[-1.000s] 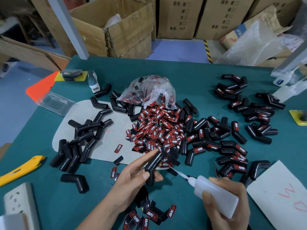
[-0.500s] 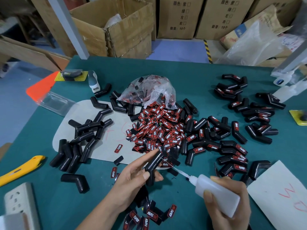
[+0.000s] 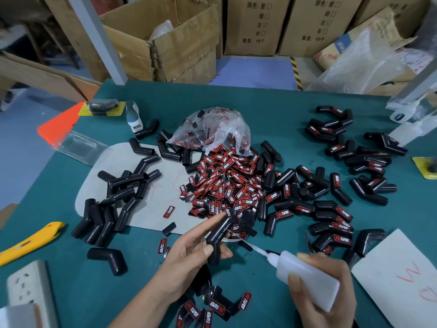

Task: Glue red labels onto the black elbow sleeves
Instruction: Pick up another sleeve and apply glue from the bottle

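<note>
My left hand (image 3: pixel 189 254) holds a bare black elbow sleeve (image 3: pixel 218 235) between thumb and fingers, above the table's near middle. My right hand (image 3: pixel 324 297) grips a white glue bottle (image 3: pixel 307 278) whose thin nozzle points up-left and reaches the sleeve's upper arm. A heap of red labels (image 3: pixel 227 185) spills from a clear plastic bag (image 3: pixel 212 129) at the centre. Unlabelled black sleeves (image 3: pixel 118 197) lie at the left. Labelled sleeves (image 3: pixel 331 216) are spread at the right and far right.
A yellow utility knife (image 3: pixel 28 240) and a white power strip (image 3: pixel 28 285) lie at the near left. White paper (image 3: pixel 397 280) sits at the near right, glue bottles (image 3: pixel 406 124) at the far right. More labelled sleeves (image 3: pixel 212 308) rest under my wrists. Cardboard boxes (image 3: pixel 165 43) stand behind the green table (image 3: pixel 71 268).
The glue bottle's nozzle has crept up and left toward the sleeve in my left hand. My left hand and the sleeve have stayed in place.
</note>
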Demonstrator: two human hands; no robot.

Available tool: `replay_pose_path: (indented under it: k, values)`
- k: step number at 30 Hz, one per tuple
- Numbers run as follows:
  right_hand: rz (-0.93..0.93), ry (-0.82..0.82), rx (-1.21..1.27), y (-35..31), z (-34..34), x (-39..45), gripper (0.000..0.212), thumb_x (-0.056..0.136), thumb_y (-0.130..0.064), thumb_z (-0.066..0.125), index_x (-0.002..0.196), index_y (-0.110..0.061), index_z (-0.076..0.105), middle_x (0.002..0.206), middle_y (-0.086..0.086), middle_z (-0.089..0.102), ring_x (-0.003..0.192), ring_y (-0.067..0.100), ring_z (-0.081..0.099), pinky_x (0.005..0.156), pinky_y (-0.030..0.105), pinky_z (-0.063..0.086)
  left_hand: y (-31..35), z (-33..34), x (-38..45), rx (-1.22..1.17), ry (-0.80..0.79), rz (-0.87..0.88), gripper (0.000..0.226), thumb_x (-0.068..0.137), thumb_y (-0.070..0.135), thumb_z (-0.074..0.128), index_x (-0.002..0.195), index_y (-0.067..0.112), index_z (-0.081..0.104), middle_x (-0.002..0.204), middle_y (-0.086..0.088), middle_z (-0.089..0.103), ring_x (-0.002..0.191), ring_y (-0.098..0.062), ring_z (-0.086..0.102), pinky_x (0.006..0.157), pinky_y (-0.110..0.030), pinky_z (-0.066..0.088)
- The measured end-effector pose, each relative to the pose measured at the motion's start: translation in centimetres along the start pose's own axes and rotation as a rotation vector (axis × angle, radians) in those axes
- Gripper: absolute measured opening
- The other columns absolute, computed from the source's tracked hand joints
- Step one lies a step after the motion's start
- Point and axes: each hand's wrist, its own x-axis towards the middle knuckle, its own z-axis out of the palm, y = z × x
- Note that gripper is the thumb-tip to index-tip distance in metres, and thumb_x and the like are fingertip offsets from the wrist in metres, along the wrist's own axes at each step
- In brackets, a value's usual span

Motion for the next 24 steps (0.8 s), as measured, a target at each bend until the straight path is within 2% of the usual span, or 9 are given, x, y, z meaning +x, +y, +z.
replay_pose_path:
  k: [2, 7, 12, 16, 20, 24]
  values:
    - [0.001, 0.012, 0.009, -0.2, 0.03, 0.15, 0.026, 0.091, -0.066, 0.068, 0.108, -0.046, 0.065, 0.093, -0.019, 0.069, 0.067, 0.002, 0.059, 0.057, 0.012, 0.044, -0.02, -0.05, 0.01, 0.002, -0.002, 0.001, 0.07, 0.092, 0.038, 0.081, 0.153, 0.019, 0.054, 0.101, -0.019, 0.073, 0.101, -0.026, 0.07, 0.096, -0.033, 0.053]
    - [-0.023, -0.02, -0.035, -0.18, -0.02, -0.03, 0.028, 0.09, -0.067, 0.068, 0.108, -0.046, 0.066, 0.08, -0.013, 0.062, 0.055, 0.005, 0.053, 0.047, 0.017, 0.04, -0.09, -0.14, 0.03, 0.016, 0.0, 0.001, 0.068, 0.093, 0.037, 0.079, 0.154, 0.02, 0.053, 0.103, -0.018, 0.073, 0.102, -0.027, 0.07, 0.098, -0.036, 0.053]
    - [-0.002, 0.014, -0.01, -0.31, -0.1, 0.04, 0.028, 0.09, -0.068, 0.069, 0.109, -0.047, 0.066, 0.087, -0.015, 0.067, 0.063, 0.004, 0.057, 0.054, 0.013, 0.043, -0.02, -0.12, -0.03, 0.036, 0.0, -0.003, 0.067, 0.095, 0.037, 0.078, 0.154, 0.021, 0.053, 0.102, -0.017, 0.073, 0.103, -0.027, 0.07, 0.097, -0.034, 0.053]
    - [-0.02, -0.044, -0.04, -0.48, -0.19, -0.1, 0.027, 0.091, -0.066, 0.068, 0.111, -0.047, 0.065, 0.088, -0.019, 0.066, 0.058, 0.002, 0.058, 0.046, 0.014, 0.043, 0.1, -0.02, -0.02, 0.035, 0.0, -0.001, 0.067, 0.094, 0.038, 0.079, 0.154, 0.021, 0.053, 0.101, -0.017, 0.073, 0.103, -0.027, 0.07, 0.098, -0.035, 0.053]
    - [-0.04, -0.014, -0.054, -0.46, -0.29, -0.11, 0.027, 0.091, -0.065, 0.068, 0.111, -0.048, 0.065, 0.085, -0.012, 0.063, 0.058, 0.007, 0.055, 0.043, 0.024, 0.041, 0.13, 0.01, -0.04, 0.046, 0.01, 0.007, 0.068, 0.093, 0.039, 0.079, 0.153, 0.021, 0.054, 0.101, -0.018, 0.073, 0.103, -0.027, 0.07, 0.097, -0.034, 0.053]
    - [-0.031, -0.053, -0.128, -0.51, -0.48, -0.24, 0.029, 0.089, -0.071, 0.066, 0.111, -0.052, 0.064, 0.087, -0.014, 0.064, 0.057, 0.007, 0.057, 0.042, 0.023, 0.041, 0.15, 0.03, -0.02, 0.073, 0.01, 0.014, 0.067, 0.094, 0.04, 0.079, 0.154, 0.024, 0.054, 0.102, -0.019, 0.074, 0.104, -0.029, 0.071, 0.099, -0.034, 0.052]
